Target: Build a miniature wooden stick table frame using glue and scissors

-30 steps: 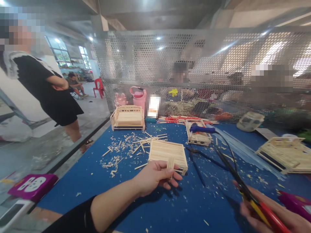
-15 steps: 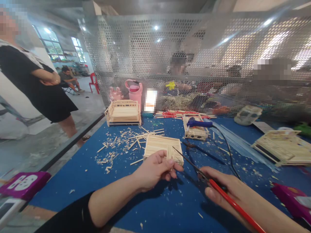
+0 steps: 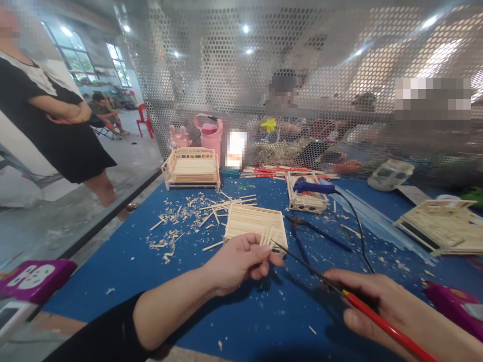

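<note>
My left hand [image 3: 247,259] is closed, pinching a small piece of short pale wooden sticks [image 3: 267,235] between thumb and fingers. Behind it on the blue table lies a flat stick-built panel [image 3: 256,221], partly covered by that hand. At the right, my right hand [image 3: 373,301] grips the red handle of a slim, dark, tapered tool that looks like a needle file [image 3: 302,260]. The file's tip reaches the right side of the held stick piece; whether it touches is hard to tell. Dark-handled pliers [image 3: 319,234] rest open just beyond.
A stick-built model bed [image 3: 192,170] stands at back left, near a pink bottle [image 3: 210,141]. A blue glue gun [image 3: 313,187] with cable lies on a small stick frame [image 3: 307,201]. Shavings [image 3: 188,216] litter the table. A glass jar [image 3: 390,174] and another stick model [image 3: 441,229] sit right.
My right hand and the file have drawn back to the right, the blade now lower against the stick piece. The stick piece has tilted slightly in my left hand. The view has shifted slightly.
</note>
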`<action>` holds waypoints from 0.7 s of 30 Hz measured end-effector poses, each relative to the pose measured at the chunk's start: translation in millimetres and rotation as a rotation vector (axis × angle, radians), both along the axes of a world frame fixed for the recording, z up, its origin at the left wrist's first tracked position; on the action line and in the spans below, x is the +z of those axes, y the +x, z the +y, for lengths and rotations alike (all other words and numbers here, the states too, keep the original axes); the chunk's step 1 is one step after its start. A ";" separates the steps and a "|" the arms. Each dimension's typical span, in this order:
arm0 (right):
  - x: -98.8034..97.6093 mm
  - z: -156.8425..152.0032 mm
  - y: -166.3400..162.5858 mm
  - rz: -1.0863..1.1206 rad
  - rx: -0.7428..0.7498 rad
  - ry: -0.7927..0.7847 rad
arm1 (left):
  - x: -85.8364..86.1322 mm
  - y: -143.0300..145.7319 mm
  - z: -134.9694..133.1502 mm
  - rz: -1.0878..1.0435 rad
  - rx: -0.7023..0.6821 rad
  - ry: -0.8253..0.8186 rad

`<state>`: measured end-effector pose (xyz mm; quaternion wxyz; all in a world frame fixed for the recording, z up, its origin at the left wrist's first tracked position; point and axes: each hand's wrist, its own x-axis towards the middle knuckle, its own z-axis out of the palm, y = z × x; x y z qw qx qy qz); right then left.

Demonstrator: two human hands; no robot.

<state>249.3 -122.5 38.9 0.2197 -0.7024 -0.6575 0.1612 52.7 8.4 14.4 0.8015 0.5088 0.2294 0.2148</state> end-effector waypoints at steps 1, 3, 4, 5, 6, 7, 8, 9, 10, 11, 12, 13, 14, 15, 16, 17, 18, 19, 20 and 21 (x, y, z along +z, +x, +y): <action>2.5 -0.2 -0.1 0.014 0.047 -0.050 | 0.2 -0.2 -0.1 0.003 0.004 0.004; 5.8 -0.6 -0.9 0.042 0.116 -0.122 | 0.7 -0.6 -0.1 0.012 0.013 0.009; 6.4 -0.9 -1.2 0.048 0.120 -0.129 | 0.9 -0.8 -0.1 0.016 0.015 0.010; 6.6 -1.3 -1.4 0.055 0.118 -0.127 | 1.1 -0.9 0.0 0.020 0.017 0.007; 6.5 -1.9 -1.4 0.063 0.115 -0.123 | 1.3 -1.0 0.1 0.024 0.022 0.003; 6.3 -2.6 -1.1 0.070 0.113 -0.119 | 1.3 -1.1 0.2 0.027 0.027 0.000; 6.1 -3.3 -0.5 0.073 0.110 -0.114 | 1.3 -1.2 0.3 0.031 0.027 -0.002; 5.8 -4.0 0.3 0.072 0.107 -0.111 | 1.2 -1.2 0.2 0.029 0.023 -0.002; 5.5 -4.5 1.3 0.067 0.107 -0.113 | 1.0 -1.1 0.2 0.026 0.018 -0.003; 5.1 -4.8 2.4 0.056 0.109 -0.115 | 0.8 -1.0 0.0 0.022 0.012 -0.006; 4.7 -4.9 3.5 0.041 0.114 -0.122 | 0.5 -0.9 -0.1 0.017 0.007 -0.012; 4.1 -4.9 4.4 0.021 0.119 -0.131 | 0.2 -0.7 -0.2 0.014 0.002 -0.019; 3.3 -4.8 5.1 0.002 0.124 -0.139 | 0.0 -0.6 -0.2 0.014 -0.001 -0.026; 2.5 -4.6 5.5 -0.014 0.129 -0.146 | -0.1 -0.5 -0.2 0.017 -0.004 -0.034; 1.7 -4.3 5.6 -0.027 0.129 -0.147 | -0.1 -0.6 0.0 0.022 -0.007 -0.042; 0.9 -4.1 5.4 -0.035 0.128 -0.145 | -0.1 -0.8 0.3 0.028 -0.012 -0.050; 0.2 -4.0 5.0 -0.037 0.125 -0.139 | 0.1 -1.1 0.7 0.035 -0.017 -0.060; -0.5 -4.0 4.3 -0.033 0.119 -0.127 | 0.4 -1.5 1.1 0.041 -0.022 -0.073; -1.2 -4.0 3.7 -0.020 0.092 -0.096 | 0.8 -2.0 1.6 0.046 -0.025 -0.088; -1.8 -4.3 3.0 -0.004 0.051 -0.054 | 1.3 -2.4 2.0 0.049 -0.027 -0.104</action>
